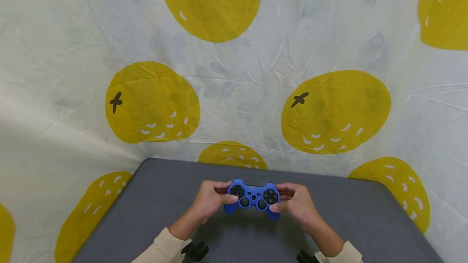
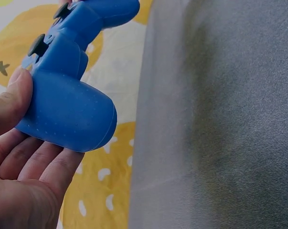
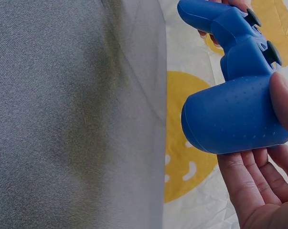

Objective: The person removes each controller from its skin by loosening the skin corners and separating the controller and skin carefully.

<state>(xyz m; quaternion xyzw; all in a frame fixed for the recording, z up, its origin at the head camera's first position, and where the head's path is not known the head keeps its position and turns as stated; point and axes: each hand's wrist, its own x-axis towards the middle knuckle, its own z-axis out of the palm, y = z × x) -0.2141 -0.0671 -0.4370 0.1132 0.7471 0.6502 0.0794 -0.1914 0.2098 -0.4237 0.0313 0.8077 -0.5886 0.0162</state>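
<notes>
A blue game controller (image 1: 254, 195) with black thumbsticks and dark button pads is held up above the grey table, its face toward the head camera. My left hand (image 1: 213, 198) pinches its left side, thumb on the front and fingers behind. On the other side my right hand (image 1: 294, 202) grips it the same way, thumb near the face buttons. The left wrist view shows the left grip of the controller (image 2: 67, 109) between thumb and fingers. In the right wrist view the right grip of the controller (image 3: 234, 114) rests on the fingers, with the thumb against its front.
Below the controller spreads a grey cloth-covered table (image 1: 164, 198), with a soft shadow under the hands. White fabric (image 1: 241, 108) printed with yellow fruit hangs behind it and along both sides. Each wrist wears a black device (image 1: 195, 251) beside a beige sleeve.
</notes>
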